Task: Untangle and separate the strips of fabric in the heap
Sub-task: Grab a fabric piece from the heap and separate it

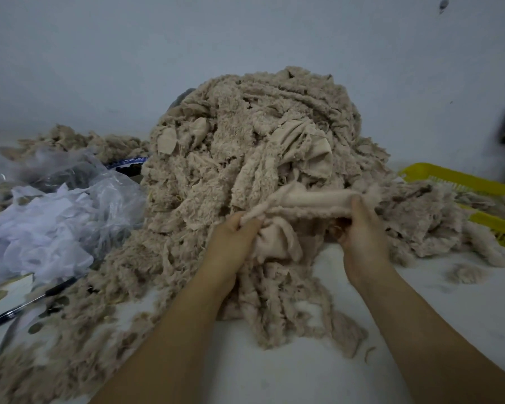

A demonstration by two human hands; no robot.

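I see the heap (245,141) mid-desk (274,374), close to the far wall. Left hand (233,237): fingers curled, pinching the left end of one beige strip (309,204). Right hand (362,237): fingers curled round its right end. Strip spans between them at the heap's near face. Yellow basket (449,177) far right.

A tall heap (263,135) of beige, fuzzy fabric strips — tangled, frayed — spills forward over the white surface (274,374). At its front 1 strip (312,204) is stretched nearly level, smooth pale backing showing, its ends held in the left hand (233,237) and right hand (362,231).
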